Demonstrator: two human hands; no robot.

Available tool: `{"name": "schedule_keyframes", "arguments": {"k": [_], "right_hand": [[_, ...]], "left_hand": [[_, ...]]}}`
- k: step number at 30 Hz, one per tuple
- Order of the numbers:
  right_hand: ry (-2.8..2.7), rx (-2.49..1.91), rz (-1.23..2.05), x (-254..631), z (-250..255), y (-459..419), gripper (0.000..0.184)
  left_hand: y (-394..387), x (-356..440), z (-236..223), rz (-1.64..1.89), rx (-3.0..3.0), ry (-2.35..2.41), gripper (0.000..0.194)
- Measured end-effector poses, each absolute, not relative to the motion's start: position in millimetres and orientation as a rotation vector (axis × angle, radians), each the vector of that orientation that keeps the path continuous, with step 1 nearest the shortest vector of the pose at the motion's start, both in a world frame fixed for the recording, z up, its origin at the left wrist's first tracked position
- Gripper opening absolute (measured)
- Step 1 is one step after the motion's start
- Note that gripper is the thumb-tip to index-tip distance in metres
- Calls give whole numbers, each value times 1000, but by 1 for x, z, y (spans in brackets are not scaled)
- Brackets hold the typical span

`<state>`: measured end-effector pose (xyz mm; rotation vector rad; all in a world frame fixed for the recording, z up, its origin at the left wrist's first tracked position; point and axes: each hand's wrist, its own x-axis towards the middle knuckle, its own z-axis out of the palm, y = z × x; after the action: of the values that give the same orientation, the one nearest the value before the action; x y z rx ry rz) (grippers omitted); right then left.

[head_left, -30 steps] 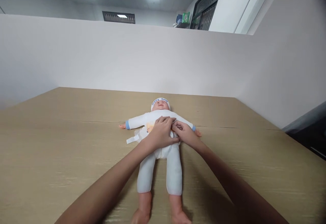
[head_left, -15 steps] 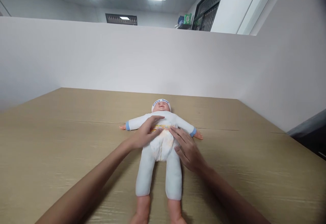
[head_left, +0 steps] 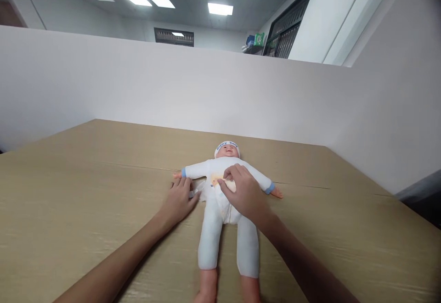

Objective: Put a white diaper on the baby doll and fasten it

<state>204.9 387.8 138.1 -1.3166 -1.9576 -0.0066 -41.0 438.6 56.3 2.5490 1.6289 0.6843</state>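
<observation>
A baby doll (head_left: 212, 236) in a white suit with blue cuffs lies on its back, arms spread and feet towards me. Around its hips is a white diaper (head_left: 222, 204) with a yellow-orange waistband. My left hand (head_left: 178, 198), beside the doll's waist, pinches a side tab of the diaper that stretches out over the table. My right hand (head_left: 243, 190) is above the doll's belly, fingers closed on the front edge of the diaper, which is partly lifted. The hand hides part of the waistband.
The doll lies on a wide tan table (head_left: 103, 229) with a seam across it. A white partition (head_left: 206, 92) stands behind the table and another wall rises on the right. A green package (head_left: 258, 39) sits on a far shelf.
My left hand has moved from the doll's belly out to its side, with a diaper tab pulled outward. My right hand has moved onto the diaper front and closed. The view has shifted slightly.
</observation>
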Motion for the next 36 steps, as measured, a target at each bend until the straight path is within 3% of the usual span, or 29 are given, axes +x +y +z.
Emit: {"name": "schedule_keyframes", "arguments": {"k": [7, 13, 19, 28, 32, 36], "right_hand": [[-1998, -1673, 211, 185, 143, 407, 35], [-1992, -1707, 200, 186, 136, 410, 33], [-2050, -1650, 217, 188, 139, 409, 32], [-2113, -1561, 296, 199, 143, 411, 35], [-2099, -1577, 300, 200, 140, 414, 34], [-2048, -1590, 322, 205, 137, 417, 29]], "left_hand": [[441, -49, 61, 680, 2165, 1613, 33], [449, -35, 87, 1051, 1693, 1235, 44], [447, 9, 106, 1011, 1701, 1041, 41], [455, 19, 100, 988, 1776, 705, 52], [458, 14, 88, 1053, 1716, 701, 40], [460, 14, 75, 1106, 1682, 767, 41]]}}
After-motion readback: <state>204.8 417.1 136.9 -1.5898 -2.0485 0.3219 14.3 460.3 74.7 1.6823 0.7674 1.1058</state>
